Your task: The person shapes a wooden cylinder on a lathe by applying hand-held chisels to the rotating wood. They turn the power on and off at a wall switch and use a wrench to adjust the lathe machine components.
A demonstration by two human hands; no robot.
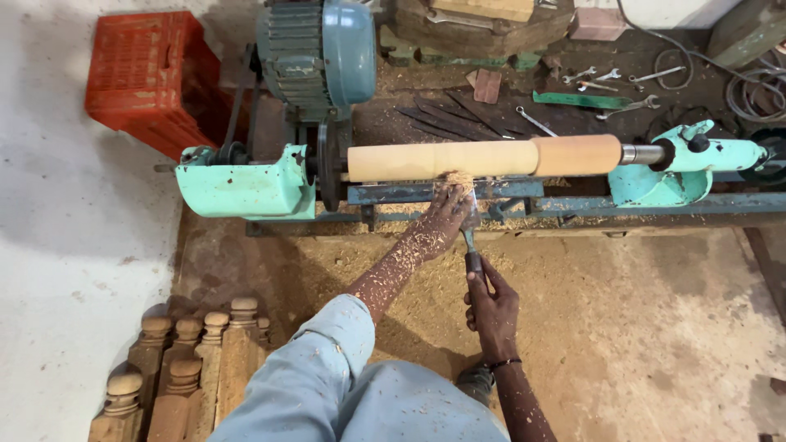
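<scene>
Two hands of mine work at the long pale round wooden spindle [483, 158] mounted across the turquoise metal lathe [246, 184], and every place below is told from that spindle. It lies level between the headstock on the left and the turquoise tailstock [684, 168] on the right; its right part is a darker tan than the rest.

Just under the spindle's middle, my left hand [438, 221] rests on the blue tool rest [434, 192], its fingers closed down flat over the blade of the steel turning chisel [470, 229], whose tip meets the wood where a tuft of shavings lifts. Further below, my right hand [491, 307] has its fingers wrapped tight round the chisel's dark handle. Chips speckle my left forearm and the light blue trousers [327, 385].

Below the spindle, pale sawdust [573, 286] covers the floor. Above its left end stands the blue-grey electric motor [315, 53], with an orange plastic crate [151, 74] further left. Above its right end lie several steel spanners [610, 82] on the ground. Far below and to the left, a stack of turned wooden balusters [184, 360] lies on the floor.
</scene>
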